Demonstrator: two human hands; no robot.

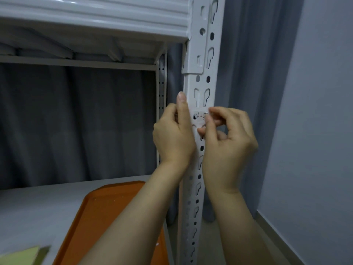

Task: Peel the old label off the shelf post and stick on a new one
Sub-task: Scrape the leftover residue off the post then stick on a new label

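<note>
Early in the job, by the look of it. Handwritten label (198, 116) on the white shelf post (204, 54), centre of frame, lying mostly flat on the metal and covering a couple of the slots.

Right hand (229, 138) at the label's right edge, thumb and fingertips pinched on that edge, seemingly lifting it. Left hand (172, 136) just left of the post, thumb straight up along the post's left edge as a brace. Fingers curled out of sight, so cannot tell whether gripping the post or holding anything. Hands close together, post between them.

Judged to be the old label, only starting to lift; cannot rule out a fresh one being pressed down. On the first reading, left to do: finish the peel, fetch the new label, stick it on. No new label seen for certain.

Around: orange tray (107, 217) on the lower shelf (28, 203), bottom centre. Blurred yellow-green thing (21, 255) in the bottom left corner, not identifiable. Upper shelf (95, 16) across the top left. Grey curtain (76, 121) behind, pale wall (315, 111) at right.

In the way: slots under the label, likely to snag or tear thin paper. Lifted edge hidden by the fingertips.
</note>
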